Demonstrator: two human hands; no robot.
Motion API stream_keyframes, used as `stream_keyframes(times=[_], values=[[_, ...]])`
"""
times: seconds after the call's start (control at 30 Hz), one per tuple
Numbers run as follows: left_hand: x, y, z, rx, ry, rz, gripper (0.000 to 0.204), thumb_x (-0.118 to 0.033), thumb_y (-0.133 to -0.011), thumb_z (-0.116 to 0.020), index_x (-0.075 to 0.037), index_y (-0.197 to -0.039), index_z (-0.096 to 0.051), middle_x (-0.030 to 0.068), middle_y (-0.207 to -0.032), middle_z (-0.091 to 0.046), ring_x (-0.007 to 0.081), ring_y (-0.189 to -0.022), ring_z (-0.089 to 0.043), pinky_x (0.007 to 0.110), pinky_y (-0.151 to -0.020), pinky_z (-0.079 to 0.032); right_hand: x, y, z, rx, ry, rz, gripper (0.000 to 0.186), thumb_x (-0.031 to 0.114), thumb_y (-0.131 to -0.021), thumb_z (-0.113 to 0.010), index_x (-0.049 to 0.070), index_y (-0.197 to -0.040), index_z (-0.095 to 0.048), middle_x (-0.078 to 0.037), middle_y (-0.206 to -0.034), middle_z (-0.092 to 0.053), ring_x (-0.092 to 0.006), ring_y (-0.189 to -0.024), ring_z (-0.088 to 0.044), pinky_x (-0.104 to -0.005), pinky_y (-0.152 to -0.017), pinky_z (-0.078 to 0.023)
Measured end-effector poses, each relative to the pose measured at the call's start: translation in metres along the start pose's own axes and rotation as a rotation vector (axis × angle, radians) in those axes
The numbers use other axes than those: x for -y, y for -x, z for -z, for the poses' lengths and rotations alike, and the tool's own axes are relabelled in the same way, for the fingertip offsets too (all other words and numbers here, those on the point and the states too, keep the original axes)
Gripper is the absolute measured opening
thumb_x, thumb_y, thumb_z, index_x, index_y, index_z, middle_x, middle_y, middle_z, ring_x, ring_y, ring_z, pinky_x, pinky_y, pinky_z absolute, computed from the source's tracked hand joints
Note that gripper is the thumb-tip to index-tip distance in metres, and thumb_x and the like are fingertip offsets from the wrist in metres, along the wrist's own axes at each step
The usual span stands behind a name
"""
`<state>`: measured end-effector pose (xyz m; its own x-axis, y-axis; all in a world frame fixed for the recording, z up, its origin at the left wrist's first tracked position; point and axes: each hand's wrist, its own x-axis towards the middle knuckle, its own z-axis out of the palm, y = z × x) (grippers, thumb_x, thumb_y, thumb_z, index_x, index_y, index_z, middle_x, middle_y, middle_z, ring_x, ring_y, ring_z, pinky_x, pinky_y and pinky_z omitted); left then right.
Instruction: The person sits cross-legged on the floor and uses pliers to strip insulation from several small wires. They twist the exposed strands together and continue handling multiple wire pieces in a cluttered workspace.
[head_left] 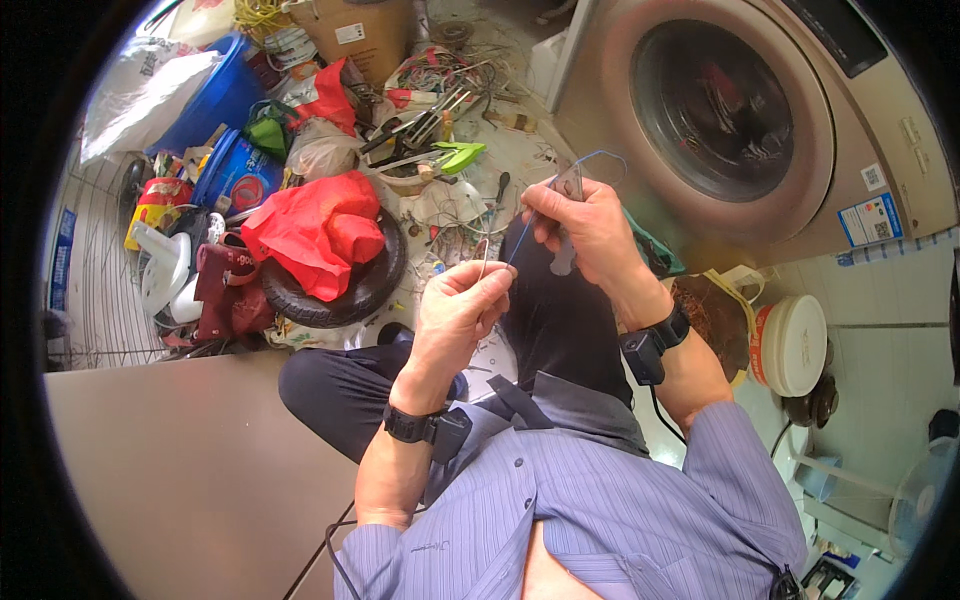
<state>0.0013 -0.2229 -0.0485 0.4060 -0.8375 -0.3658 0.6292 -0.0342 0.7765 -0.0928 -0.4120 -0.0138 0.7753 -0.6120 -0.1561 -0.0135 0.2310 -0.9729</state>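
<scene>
Head view: pinching one blue wire [520,240] in left grip [455,305], stretching it to right grip [592,232], curled around one flat grey tool [565,259]; with one washing machine's [712,110] edge to the right, open room toward one tyre [386,275] at left.

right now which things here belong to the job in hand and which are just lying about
Seemingly in use:
blue wire, running between the left hand and right hand
flat grey piece, held in the right hand

Seemingly just lying about:
crumpled red material on the black tyre
blue bucket
white-lidded bucket
</scene>
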Motion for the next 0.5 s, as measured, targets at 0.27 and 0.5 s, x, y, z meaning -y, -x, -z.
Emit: stream_keyframes(times=[0.27, 0.5], values=[[0.01, -0.012, -0.002, 0.152, 0.035, 0.1, 0.02, -0.021, -0.102, -0.065, -0.002, -0.105, -0.07, 0.0021, -0.072, -0.066, 0.0036, -0.05, -0.048, 0.017, -0.042, -0.031, -0.008, 0.007, 0.035, -0.084, -0.115, -0.062, 0.021, 0.023, -0.097, -0.071, 0.002, -0.093, -0.071, -0.006, -0.078, -0.07, -0.0105, -0.061, -0.062, -0.0245, -0.052, -0.044], [0.015, -0.003, 0.007, 0.217, -0.134, 0.23, 0.02, -0.022, -0.102, -0.066, -0.003, -0.105, -0.07, 0.0053, -0.078, -0.07, 0.0062, -0.058, -0.061, 0.017, -0.043, -0.038, -0.016, -0.001, 0.06, -0.174, -0.097, 0.007, 0.024, 0.024, -0.098, -0.07, 0.0, -0.095, -0.07, -0.005, -0.077, -0.068, -0.0102, -0.061, -0.061, -0.0244, -0.053, -0.043]])
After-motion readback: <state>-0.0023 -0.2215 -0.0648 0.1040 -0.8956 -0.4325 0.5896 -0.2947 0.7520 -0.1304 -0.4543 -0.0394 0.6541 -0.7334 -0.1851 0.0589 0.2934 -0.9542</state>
